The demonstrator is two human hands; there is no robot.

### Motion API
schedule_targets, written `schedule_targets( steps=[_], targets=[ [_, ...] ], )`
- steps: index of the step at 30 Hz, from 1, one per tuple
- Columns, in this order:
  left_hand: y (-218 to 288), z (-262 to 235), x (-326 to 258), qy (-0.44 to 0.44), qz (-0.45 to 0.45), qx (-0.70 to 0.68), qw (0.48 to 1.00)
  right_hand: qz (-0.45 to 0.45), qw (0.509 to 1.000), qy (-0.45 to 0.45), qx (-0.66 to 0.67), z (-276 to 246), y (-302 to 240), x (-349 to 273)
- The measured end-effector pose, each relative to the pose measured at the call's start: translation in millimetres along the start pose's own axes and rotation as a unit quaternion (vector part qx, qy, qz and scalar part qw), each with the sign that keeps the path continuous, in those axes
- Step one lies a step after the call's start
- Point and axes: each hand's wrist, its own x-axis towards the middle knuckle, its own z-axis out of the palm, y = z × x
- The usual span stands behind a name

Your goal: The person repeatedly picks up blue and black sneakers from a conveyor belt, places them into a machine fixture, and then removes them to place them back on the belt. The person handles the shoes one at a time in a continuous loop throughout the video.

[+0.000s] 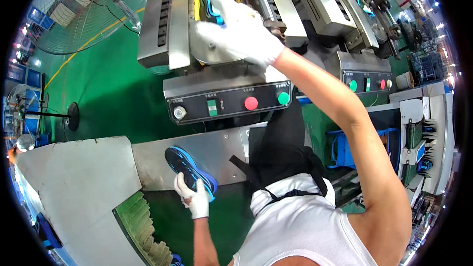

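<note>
hands (195, 198): 2 | shoes (189, 167): at least 2 | control panels (229, 105): 2 | red buttons (251, 103): 2

head cam, left fisheye | we look from the wearer's head, steeply down | we face the machine's control panel (229, 104), wearer's white top (300, 229) at lower edge | near: left hand (194, 199), right hand (239, 29) both framed | wide, black curved rim

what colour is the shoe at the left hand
The shoe is black with blue edging; head view.
</note>
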Motion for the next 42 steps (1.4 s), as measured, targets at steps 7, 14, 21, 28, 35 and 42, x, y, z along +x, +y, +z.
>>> schedule_targets(
  steps=[7,14,21,28,35,42],
  targets=[
    [-17,-12,64,-0.077,0.339,0.040,0.937,-0.037,0.939,-0.177,-0.292,-10,83,-246],
    [78,-25,54,-0.019,0.259,-0.029,0.965,0.019,0.967,-0.227,-0.114,-25,54,-278],
    [246,13,5,-0.150,0.355,-0.141,0.912,0.087,0.953,-0.190,0.218,-81,12,-377],
    [388,92,-75,-0.361,0.534,-0.196,0.739,0.297,0.904,0.134,0.276,-148,9,-494],
    [447,126,-147,-0.504,0.574,-0.224,0.604,0.324,0.540,0.615,0.475,-247,-2,-577],
    [413,153,-157,-0.553,0.537,-0.114,0.626,0.311,0.587,0.747,-0.003,-439,150,-606]
  ],
)
